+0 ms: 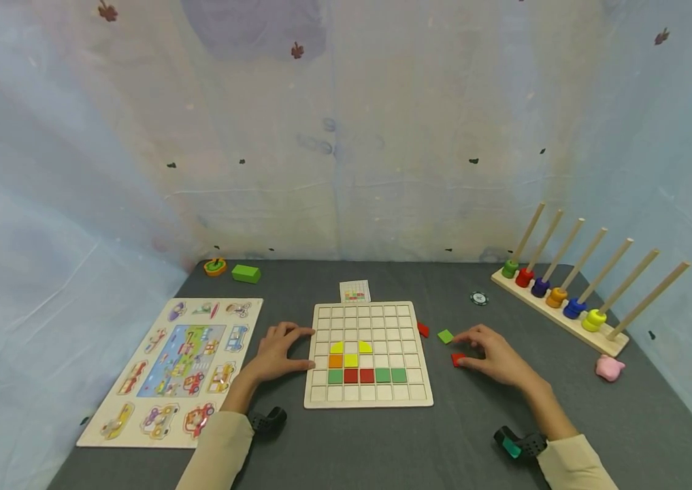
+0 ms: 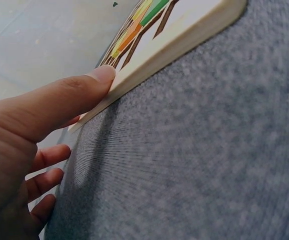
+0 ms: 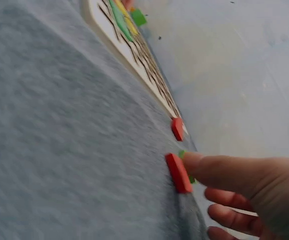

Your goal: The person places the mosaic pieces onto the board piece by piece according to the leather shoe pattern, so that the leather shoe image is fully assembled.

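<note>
A square wooden grid board (image 1: pixel 358 399) lies flat in the middle, holding yellow, orange, green and red tiles in its lower rows. The thumb and index finger of my left hand (image 1: pixel 275 355) rest against its left edge; in the left wrist view the thumb touches the pale rim. To the right of the board, my right hand (image 1: pixel 495 355) is spread low over loose tiles. Its thumb is at a red tile (image 1: pixel 457 358), and its index fingertip is close to a green tile (image 1: pixel 446 336). Whether the fingertips touch them is unclear. Another red tile (image 1: pixel 423 329) lies by the board's right edge.
A small pattern card (image 1: pixel 354 286) is behind the board. To the left lies a picture puzzle (image 1: pixel 162 309), with a green block (image 1: pixel 246 273) and a round orange-green piece (image 1: pixel 215 267) beyond. Rightward are a chip (image 1: pixel 479 298), a peg stand (image 1: pixel 566 320) with rings, and a pink pig (image 1: pixel 610 368).
</note>
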### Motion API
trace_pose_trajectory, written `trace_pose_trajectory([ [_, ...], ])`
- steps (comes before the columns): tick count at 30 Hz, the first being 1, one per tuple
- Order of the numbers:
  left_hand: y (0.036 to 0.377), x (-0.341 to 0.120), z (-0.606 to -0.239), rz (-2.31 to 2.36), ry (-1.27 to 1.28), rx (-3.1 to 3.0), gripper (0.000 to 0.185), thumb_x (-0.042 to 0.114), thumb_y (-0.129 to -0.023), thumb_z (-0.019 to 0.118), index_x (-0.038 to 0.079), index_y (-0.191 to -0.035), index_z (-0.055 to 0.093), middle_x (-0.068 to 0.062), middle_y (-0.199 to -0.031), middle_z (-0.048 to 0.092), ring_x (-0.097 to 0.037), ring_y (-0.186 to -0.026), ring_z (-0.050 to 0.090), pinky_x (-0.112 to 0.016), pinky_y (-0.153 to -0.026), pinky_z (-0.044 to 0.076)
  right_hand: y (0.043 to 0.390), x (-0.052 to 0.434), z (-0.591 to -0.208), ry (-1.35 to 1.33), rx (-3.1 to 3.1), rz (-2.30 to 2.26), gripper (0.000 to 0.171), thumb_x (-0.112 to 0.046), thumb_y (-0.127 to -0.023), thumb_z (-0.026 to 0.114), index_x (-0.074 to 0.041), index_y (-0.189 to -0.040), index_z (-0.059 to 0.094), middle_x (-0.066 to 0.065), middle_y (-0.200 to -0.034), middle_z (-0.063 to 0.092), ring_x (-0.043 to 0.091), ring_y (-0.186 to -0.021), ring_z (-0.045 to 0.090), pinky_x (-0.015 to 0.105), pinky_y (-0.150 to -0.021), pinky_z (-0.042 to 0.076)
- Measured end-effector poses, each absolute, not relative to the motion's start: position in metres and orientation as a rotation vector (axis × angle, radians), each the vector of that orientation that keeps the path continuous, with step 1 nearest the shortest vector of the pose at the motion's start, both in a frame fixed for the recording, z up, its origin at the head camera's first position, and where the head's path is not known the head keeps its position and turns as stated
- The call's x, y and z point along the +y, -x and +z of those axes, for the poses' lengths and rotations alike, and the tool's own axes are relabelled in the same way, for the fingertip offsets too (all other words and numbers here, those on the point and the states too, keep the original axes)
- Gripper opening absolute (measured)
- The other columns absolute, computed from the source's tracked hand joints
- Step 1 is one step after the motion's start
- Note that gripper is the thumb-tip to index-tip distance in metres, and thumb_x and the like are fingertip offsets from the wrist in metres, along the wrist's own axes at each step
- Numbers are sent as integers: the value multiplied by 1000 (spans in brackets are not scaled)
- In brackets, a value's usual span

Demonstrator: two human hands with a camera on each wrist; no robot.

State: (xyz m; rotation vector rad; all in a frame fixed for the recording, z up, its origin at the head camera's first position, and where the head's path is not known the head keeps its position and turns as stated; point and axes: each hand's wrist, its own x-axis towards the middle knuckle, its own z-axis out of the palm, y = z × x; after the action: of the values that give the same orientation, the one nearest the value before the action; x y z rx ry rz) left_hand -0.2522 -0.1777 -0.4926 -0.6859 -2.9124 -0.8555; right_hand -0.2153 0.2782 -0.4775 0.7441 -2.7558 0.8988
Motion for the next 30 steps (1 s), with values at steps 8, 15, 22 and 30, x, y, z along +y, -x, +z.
trace_pose_trajectory([
  [8,253,-177,-491,-875,663,-2938,66,48,-73,74,20,-131,55,-12,-127,42,-33,-112,34,-60,-91,27,216,284,-478,-828,-2812,900,31,-22,-77,77,-10,-105,68,1,-98,57,16,-87,53,35,-76,44],
  [15,256,-178,-492,-841,640,-3000,66,50,-74,73,25,-133,52,-11,-130,40,-32,-115,33,-59,-94,26,216,278,-478,-778,-2828,894,24,-18,-77,76,-11,-98,69,-2,-94,58,14,-83,52,33,-73,44],
  [22,254,-177,-490,-859,653,-2989,67,49,-74,73,24,-132,53,-11,-129,40,-32,-114,33,-59,-93,26,217,266,-478,-837,-2783,871,22,-20,-80,74,-11,-98,68,-2,-94,61,14,-83,56,35,-72,46],
  [30,253,-177,-490,-863,656,-2997,67,50,-74,73,24,-132,53,-11,-129,40,-33,-115,33,-59,-93,26,219,240,-474,-899,-2721,905,23,-21,-80,74,-12,-101,68,-2,-95,61,15,-84,57,37,-74,46],
])
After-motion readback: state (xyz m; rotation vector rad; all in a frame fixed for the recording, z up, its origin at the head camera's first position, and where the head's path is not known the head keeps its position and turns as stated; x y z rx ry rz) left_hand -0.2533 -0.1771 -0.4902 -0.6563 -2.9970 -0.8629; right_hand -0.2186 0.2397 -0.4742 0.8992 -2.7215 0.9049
